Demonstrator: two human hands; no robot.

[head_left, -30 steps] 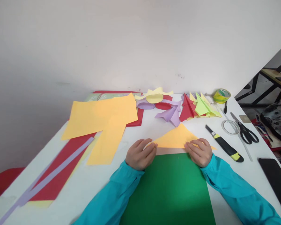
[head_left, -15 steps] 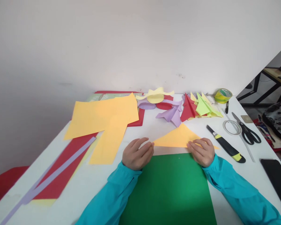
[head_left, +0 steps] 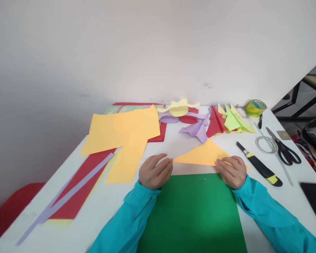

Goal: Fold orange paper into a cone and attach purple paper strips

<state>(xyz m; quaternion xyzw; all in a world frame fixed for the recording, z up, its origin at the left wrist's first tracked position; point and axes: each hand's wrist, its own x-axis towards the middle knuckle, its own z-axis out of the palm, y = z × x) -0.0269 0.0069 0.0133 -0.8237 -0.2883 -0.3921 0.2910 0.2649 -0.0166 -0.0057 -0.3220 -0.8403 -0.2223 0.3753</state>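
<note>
An orange sheet of paper folded into a triangle (head_left: 202,153) is held just beyond the far edge of a green sheet (head_left: 192,211), its peak pointing away from me. My left hand (head_left: 156,171) pinches the triangle's left corner between thumb and fingers. On the other side my right hand (head_left: 232,171) is closed on the lower edge, with the right tip of the paper sticking out past the fingers. A purple folded paper plane (head_left: 196,130) lies right behind the peak.
Orange sheets (head_left: 121,130) and a red sheet (head_left: 81,189) with a purple strip lie left. Red (head_left: 216,121) and green (head_left: 232,118) paper planes stand at the back. To the right are a utility knife (head_left: 260,165), scissors (head_left: 284,149), tape rolls (head_left: 256,107) and a black phone-like slab (head_left: 314,200).
The whole view has shifted slightly, so things on the table appear a little farther right. Both hands keep their grip on the orange triangle, which looks much the same.
</note>
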